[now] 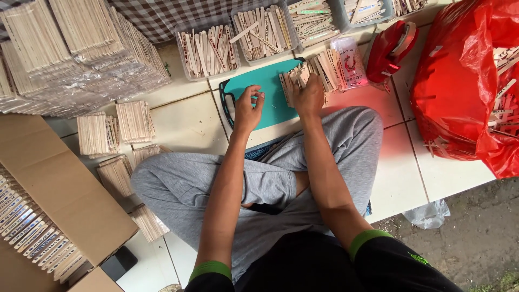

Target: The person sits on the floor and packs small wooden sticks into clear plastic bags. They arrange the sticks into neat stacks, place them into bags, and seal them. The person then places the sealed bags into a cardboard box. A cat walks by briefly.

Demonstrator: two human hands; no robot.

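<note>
Person seated cross-legged on a white tiled floor [184, 116], grey trousers, head view looking down over both forearms.

Left hand [248, 107]: rests at the near left part of a teal cutting board [265, 81] that lies flat on the floor ahead of the knees. Fingers curled loosely inward, tips close together over the board; whether anything small is pinched between them cannot be told.

Right hand [308, 96]: palm down at the board's right edge, pressed on a row of flat wooden sticks [316, 73]. Fingers spread over the stick ends, not closed around them. The row runs from the board's right side toward a small clear packet with red print [351, 62], which lies just beside the sticks.

Surroundings:
- Beyond the board, clear plastic tubs [208, 51] filled with loose sticks, side by side.
- Far left, tall stack of wrapped stick bundles [70, 48]; smaller bundles [116, 127] on the floor near the left knee.
- Near left, open cardboard box [59, 184] with printed sticks packed on edge inside.
- Right, large red plastic bag [459, 81] with sticks showing through its opening; a smaller red bag [386, 51] between it and the packet.
- Crumpled clear plastic [430, 213] at the tile edge, near right.
</note>
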